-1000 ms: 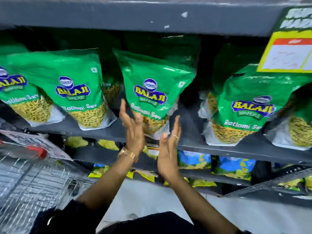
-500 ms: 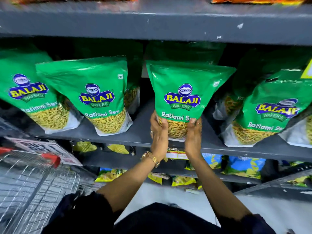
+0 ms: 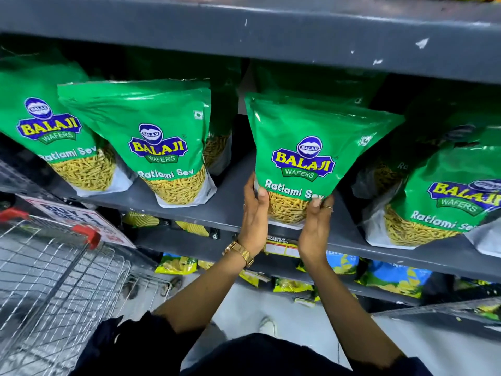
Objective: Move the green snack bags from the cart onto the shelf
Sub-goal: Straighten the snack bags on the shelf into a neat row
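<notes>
— Since a moment ago, both hands are gripping lower and tighter on the middle green snack bag, and that bag is now sitting more upright at the front of the grey shelf.

— How are the fingers lying?

— Left hand is wrapping the bag's lower left corner, thumb pressing on the front; right hand is clasping the lower right corner, thumb on the front too. Both are closed on the bag, which is resting its base at the shelf's front edge.

— What is the bag looking like?

— Glossy, crinkled green film, broad at the top and tapering toward the held base, with a clear window low down showing thin yellow strands inside.

— And around it?

— Left bag of the same kind is standing apart from it on the same shelf, another is leaning further left, and one more is tilting on the right. Painted metal shelf is looking matte and chipped.

— The cart?

— Wire cart is standing at lower left, a silvery mesh basket with a red handle; I cannot tell what is lying in it. Gold watch is circling the left wrist. Yellow and blue packets are lying on the lower shelf.
</notes>
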